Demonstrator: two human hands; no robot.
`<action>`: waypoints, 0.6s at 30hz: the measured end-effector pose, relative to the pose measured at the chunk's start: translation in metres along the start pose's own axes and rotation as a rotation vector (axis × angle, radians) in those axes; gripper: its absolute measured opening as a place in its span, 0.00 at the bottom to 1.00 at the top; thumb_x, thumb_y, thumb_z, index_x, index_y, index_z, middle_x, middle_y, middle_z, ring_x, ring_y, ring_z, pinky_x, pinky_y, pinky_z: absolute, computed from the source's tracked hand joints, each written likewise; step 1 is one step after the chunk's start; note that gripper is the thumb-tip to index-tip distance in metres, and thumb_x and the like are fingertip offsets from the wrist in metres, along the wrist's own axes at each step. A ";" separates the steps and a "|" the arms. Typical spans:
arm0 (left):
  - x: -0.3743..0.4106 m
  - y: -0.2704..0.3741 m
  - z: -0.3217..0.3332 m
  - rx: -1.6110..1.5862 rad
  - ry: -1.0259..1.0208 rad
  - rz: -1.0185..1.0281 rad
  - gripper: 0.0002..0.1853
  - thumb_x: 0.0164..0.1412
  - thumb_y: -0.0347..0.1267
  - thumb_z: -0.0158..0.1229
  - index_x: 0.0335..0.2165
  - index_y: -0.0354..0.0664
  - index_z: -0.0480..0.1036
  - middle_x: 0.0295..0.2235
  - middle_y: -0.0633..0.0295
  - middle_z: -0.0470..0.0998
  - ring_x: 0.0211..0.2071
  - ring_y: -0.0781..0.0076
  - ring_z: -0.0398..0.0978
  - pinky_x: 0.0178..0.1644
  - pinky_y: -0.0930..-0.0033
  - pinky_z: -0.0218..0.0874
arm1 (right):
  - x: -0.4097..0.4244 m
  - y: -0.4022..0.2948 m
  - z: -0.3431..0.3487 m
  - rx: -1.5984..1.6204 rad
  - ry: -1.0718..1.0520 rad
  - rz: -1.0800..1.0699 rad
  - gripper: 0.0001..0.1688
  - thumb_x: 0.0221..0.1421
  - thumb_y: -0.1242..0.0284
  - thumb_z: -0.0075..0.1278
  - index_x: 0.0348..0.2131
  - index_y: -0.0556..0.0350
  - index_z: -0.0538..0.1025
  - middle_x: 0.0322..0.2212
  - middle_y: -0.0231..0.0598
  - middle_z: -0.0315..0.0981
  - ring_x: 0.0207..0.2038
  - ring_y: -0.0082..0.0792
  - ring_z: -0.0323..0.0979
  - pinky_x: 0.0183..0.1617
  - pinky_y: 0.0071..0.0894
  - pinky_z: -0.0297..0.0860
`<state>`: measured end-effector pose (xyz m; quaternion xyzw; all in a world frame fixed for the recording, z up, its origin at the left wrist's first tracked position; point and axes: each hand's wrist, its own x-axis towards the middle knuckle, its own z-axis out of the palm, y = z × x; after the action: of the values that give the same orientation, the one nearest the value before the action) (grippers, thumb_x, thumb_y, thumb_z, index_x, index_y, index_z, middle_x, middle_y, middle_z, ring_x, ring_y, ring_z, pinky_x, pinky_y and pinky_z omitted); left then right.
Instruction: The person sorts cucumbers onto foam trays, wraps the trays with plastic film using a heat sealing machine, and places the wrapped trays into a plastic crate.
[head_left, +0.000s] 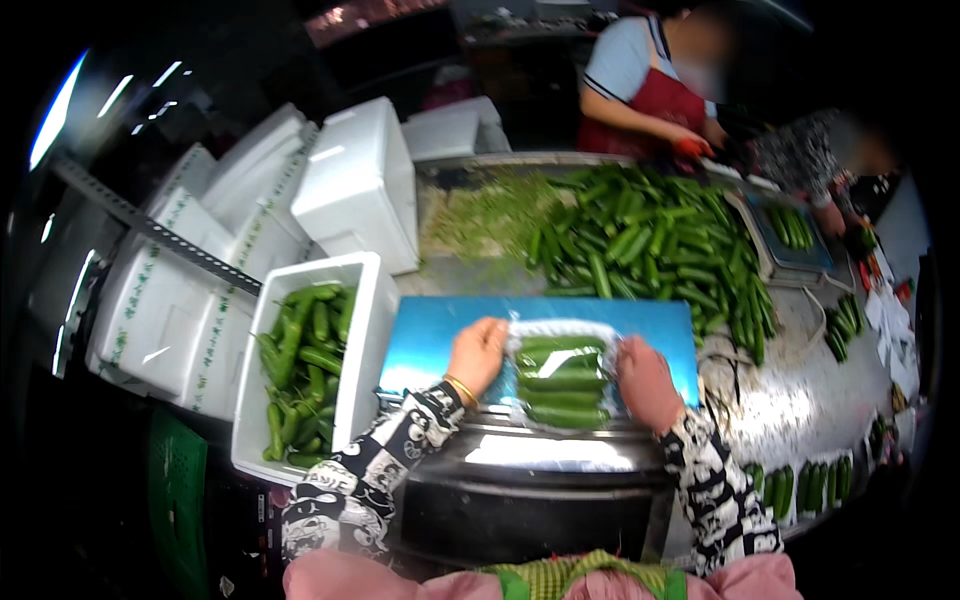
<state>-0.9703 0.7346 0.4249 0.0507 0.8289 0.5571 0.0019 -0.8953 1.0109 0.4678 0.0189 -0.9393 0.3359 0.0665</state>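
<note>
A pack of cucumbers (561, 384) under shiny transparent film lies between my two hands, above the front edge of a blue metal surface (435, 319). Several green cucumbers show side by side in it. At the pack's upper left corner my left hand (480, 358) pinches the film. My right hand (646, 382) has its fingers curled on the film at the right edge. A whitish band of bunched film or tray rim (562, 328) runs along the far side; which one, I cannot tell.
A white foam box (371, 322) of cucumbers stands at left, beside stacked foam boxes (356, 180). Behind the blue surface lies a large cucumber pile (645, 232). A scale (787, 232) holds cucumbers at right; trays of cucumbers (814, 487) sit front right. Two people (637, 90) work across the table.
</note>
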 end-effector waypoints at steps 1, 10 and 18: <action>0.003 0.009 0.001 -0.122 -0.069 -0.083 0.13 0.67 0.36 0.52 0.37 0.38 0.77 0.21 0.57 0.76 0.19 0.72 0.73 0.25 0.68 0.65 | -0.003 -0.001 -0.002 0.005 0.005 0.024 0.09 0.61 0.74 0.40 0.36 0.61 0.71 0.29 0.59 0.75 0.34 0.62 0.73 0.39 0.54 0.68; 0.025 0.026 -0.005 -0.295 -0.261 -0.333 0.15 0.66 0.36 0.54 0.29 0.33 0.74 0.17 0.62 0.73 0.13 0.77 0.70 0.14 0.73 0.63 | -0.004 -0.011 -0.003 -0.008 0.008 -0.007 0.09 0.62 0.76 0.40 0.37 0.62 0.71 0.28 0.58 0.74 0.32 0.59 0.74 0.37 0.50 0.70; 0.029 0.016 -0.020 -0.420 -0.218 -0.618 0.14 0.65 0.33 0.54 0.35 0.28 0.71 0.29 0.51 0.78 0.20 0.62 0.79 0.21 0.61 0.76 | -0.004 -0.006 0.002 -0.087 0.041 -0.034 0.08 0.61 0.75 0.42 0.37 0.61 0.71 0.30 0.56 0.75 0.33 0.57 0.75 0.37 0.49 0.71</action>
<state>-0.9994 0.7246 0.4488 -0.1440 0.6680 0.6791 0.2679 -0.8907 1.0050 0.4691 0.0251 -0.9510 0.2939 0.0924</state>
